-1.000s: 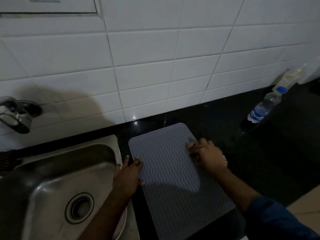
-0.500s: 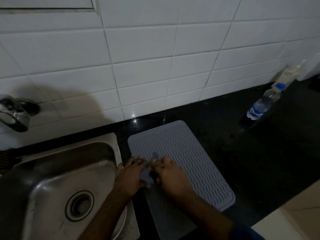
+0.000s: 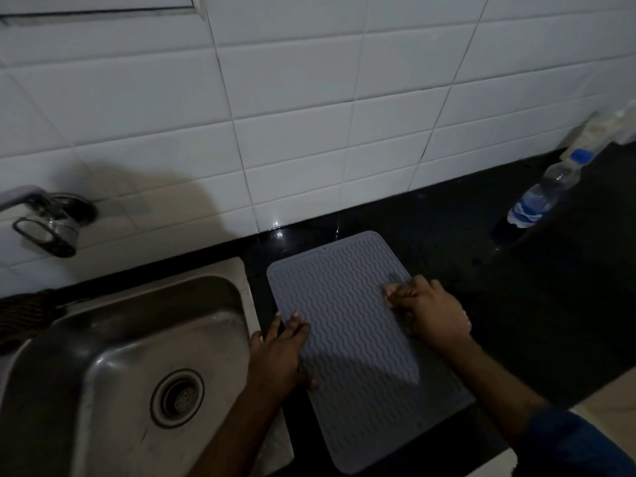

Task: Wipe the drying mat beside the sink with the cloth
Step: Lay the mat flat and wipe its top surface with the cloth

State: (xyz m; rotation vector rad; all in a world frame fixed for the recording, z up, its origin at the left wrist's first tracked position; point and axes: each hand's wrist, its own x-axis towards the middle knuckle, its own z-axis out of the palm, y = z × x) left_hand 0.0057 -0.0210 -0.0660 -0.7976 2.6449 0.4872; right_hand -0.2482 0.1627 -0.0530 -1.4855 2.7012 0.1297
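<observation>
A grey ribbed drying mat (image 3: 347, 325) lies on the black counter just right of the steel sink (image 3: 113, 366). My left hand (image 3: 278, 352) rests flat on the mat's left edge, fingers spread, holding nothing. My right hand (image 3: 430, 311) presses down near the mat's right edge, fingers curled over a small grey cloth (image 3: 395, 280). Only a corner of the cloth shows past my fingertips; the rest is under the hand.
A tap (image 3: 44, 218) juts from the white tiled wall above the sink. A clear water bottle (image 3: 540, 197) with a blue cap stands at the back right, with pale bags behind it. A dark rag (image 3: 24, 315) lies left of the sink. The counter's front edge runs at lower right.
My right hand with the cloth swept from the mat's right side to the left edge beside my left hand, then back to the right. My left hand stayed on the left edge.
</observation>
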